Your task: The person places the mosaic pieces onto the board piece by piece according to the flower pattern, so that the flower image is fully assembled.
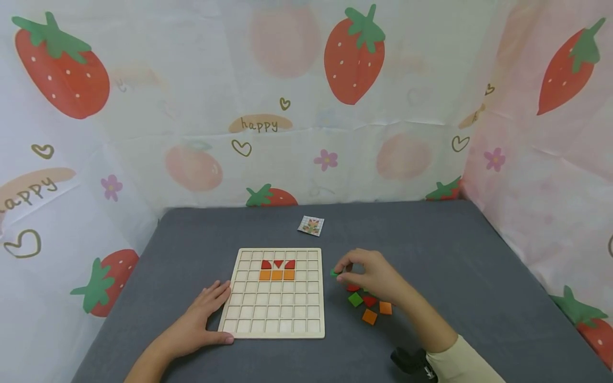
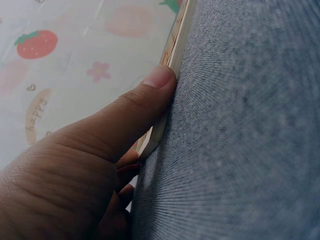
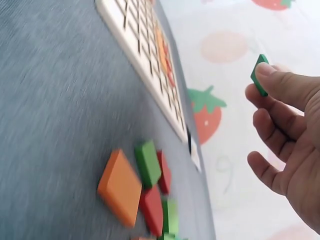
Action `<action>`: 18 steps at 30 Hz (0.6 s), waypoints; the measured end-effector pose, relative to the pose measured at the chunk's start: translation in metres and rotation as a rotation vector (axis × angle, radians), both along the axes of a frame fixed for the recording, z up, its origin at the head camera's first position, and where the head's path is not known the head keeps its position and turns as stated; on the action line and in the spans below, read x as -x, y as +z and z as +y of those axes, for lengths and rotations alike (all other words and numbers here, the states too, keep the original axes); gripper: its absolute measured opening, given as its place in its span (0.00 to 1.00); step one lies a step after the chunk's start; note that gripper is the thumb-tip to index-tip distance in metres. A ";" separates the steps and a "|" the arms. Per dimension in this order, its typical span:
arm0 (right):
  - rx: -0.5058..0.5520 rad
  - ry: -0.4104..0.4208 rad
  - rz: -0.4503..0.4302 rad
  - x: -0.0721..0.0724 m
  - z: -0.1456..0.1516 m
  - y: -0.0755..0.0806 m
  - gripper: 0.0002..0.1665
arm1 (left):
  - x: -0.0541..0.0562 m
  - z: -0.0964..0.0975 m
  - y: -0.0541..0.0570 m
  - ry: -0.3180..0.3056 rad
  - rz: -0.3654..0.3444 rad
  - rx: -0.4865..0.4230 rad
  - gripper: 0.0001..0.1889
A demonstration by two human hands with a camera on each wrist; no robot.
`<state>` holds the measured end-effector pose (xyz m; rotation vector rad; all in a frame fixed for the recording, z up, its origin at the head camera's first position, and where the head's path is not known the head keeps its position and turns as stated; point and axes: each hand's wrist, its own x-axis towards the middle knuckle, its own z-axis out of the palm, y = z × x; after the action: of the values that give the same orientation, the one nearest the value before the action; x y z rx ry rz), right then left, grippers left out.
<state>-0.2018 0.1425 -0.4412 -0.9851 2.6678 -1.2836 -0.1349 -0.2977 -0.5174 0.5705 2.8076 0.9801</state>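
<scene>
A wooden grid board (image 1: 274, 314) lies on the table, with red and orange tiles set in two of its rows. My left hand (image 1: 201, 319) rests against the board's left side, thumb pressing at the near left corner. In the left wrist view the thumb (image 2: 135, 107) lies along the board's edge. My right hand (image 1: 371, 274) is raised just right of the board and pinches a small green tile (image 3: 260, 75) between thumb and index finger. Below it lie loose tiles, including a green square (image 1: 355, 299), a red piece (image 1: 370, 301) and an orange square (image 1: 369, 317); the hand partly hides others.
A small printed card (image 1: 311, 225) with a coloured pattern lies beyond the board. Near the right forearm sits a black object (image 1: 413, 361) on the dark grey cloth (image 1: 460, 266). A strawberry-print curtain (image 1: 206, 96) surrounds the table's back and sides.
</scene>
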 end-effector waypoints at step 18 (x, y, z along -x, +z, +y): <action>0.047 0.011 -0.026 0.007 -0.080 0.000 0.06 | -0.002 0.001 0.002 -0.009 0.024 -0.016 0.59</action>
<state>-0.2091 0.0621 -0.4415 -0.9797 2.6209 -1.3527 -0.1333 -0.2972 -0.5150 0.5998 2.8177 1.0018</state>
